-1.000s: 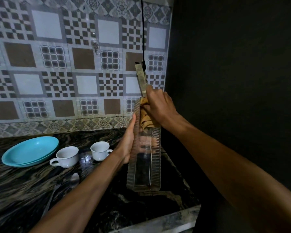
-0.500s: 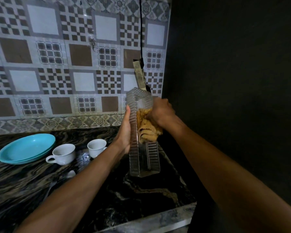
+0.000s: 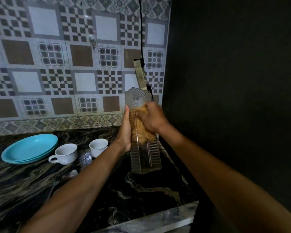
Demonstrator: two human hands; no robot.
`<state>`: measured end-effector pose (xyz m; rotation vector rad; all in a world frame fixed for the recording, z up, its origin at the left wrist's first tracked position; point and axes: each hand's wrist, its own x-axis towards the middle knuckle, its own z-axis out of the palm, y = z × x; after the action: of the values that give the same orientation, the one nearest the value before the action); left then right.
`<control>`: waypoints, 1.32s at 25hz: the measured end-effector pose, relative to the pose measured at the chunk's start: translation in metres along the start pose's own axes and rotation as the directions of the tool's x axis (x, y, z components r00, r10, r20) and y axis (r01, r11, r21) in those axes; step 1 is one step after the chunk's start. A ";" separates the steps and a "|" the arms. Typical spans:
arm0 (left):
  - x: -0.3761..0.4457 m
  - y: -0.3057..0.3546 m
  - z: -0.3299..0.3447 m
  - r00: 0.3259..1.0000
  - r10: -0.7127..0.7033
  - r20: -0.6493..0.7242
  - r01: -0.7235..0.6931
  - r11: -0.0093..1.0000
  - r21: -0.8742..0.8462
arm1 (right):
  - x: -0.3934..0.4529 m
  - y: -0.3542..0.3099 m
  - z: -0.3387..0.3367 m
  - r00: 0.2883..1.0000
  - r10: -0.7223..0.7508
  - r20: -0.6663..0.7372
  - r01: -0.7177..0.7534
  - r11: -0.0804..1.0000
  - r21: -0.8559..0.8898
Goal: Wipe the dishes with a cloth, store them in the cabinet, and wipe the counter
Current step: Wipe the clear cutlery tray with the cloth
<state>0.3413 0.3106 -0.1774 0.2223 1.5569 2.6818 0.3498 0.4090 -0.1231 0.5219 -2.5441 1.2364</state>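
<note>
A tiled wall (image 3: pixel 65 64) with brown, white and checked squares is standing behind a dark, swirly desk (image 3: pixel 141 190), and the right side of the room is sitting in deep shadow. The person is holding a long clear ribbed tray (image 3: pixel 142 132) up on its end, above the right part of the desk. The left hand (image 3: pixel 125 130) is pressing flat along the tray's left side, with its fingers stretched out and not curled. The right hand (image 3: pixel 152 117) is reaching into the tray, and its fingers are closing tight on a yellow cloth (image 3: pixel 142 130) that is pushing against the inside. On the left of the desk, two blue plates (image 3: pixel 29 147) are lying in a stack. Just beside them, two white cups (image 3: pixel 65 153) are standing upright, near each other but apart. A black cord (image 3: pixel 141 31) is hanging down the wall to a long strip (image 3: pixel 139 73) above the tray.
</note>
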 end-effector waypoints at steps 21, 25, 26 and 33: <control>0.011 0.006 0.007 1.000 0.023 -0.011 -0.023 0.998 0.052 | -0.019 0.034 0.011 0.988 -0.124 0.090 0.115 0.988 0.103; 0.009 -0.003 0.007 0.998 -0.059 -0.026 0.060 0.998 0.017 | -0.016 0.034 -0.014 0.946 -0.134 0.295 0.103 0.988 0.118; 0.008 -0.002 0.006 0.999 -0.055 -0.003 0.055 0.998 0.031 | -0.012 0.032 -0.028 0.936 -0.096 0.338 0.057 0.991 0.121; 0.017 -0.006 0.010 0.994 0.048 0.095 -0.073 0.960 0.271 | 0.006 0.011 -0.058 0.932 -0.288 0.220 0.355 0.610 -0.708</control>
<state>0.3255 0.3239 -0.1755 0.3956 1.9194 2.4509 0.3447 0.4602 -0.0934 0.7780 -2.5597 -0.0086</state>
